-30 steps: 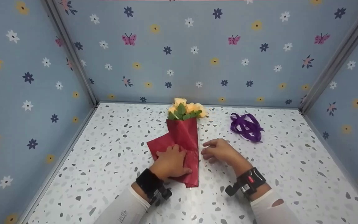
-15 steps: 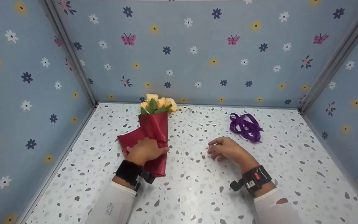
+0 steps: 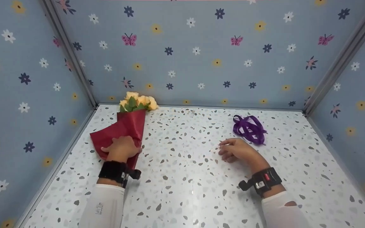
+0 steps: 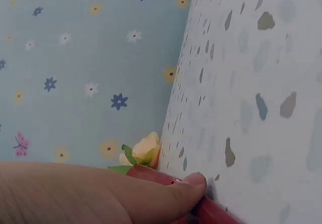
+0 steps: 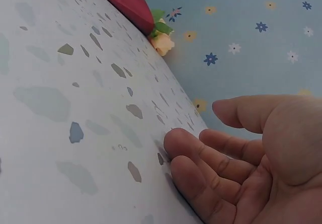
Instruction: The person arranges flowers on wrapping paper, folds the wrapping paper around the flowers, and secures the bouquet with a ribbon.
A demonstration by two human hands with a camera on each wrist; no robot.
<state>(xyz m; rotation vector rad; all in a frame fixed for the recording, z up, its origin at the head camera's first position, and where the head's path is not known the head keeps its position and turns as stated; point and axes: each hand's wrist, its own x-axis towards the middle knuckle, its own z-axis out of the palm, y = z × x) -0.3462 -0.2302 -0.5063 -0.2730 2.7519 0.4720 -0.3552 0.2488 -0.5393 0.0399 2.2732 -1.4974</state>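
Note:
In the head view a bouquet (image 3: 131,125) in dark red wrapping paper, with pale yellow roses (image 3: 139,100) and green leaves at its top, lies on the left side of the table. My left hand (image 3: 122,148) grips the lower part of the wrapping from above, its thumb along the right edge; the left wrist view shows this thumb (image 4: 176,196) against the red paper. Part of the paper under the palm is hidden. My right hand (image 3: 238,150) hovers low over the tabletop with loosely bent fingers and nothing in them. Just beyond it lies a tangled purple ribbon (image 3: 249,129).
Blue panels (image 3: 198,57) patterned with flowers and butterflies enclose the speckled white table (image 3: 182,177) at the back and both sides. The roses reach the foot of the back panel. Both wrists wear black straps with small cameras.
My left hand has slid the bouquet left and slightly away across the table. My right hand has drifted a little to the right, still holding nothing. The ribbon has stayed in place.

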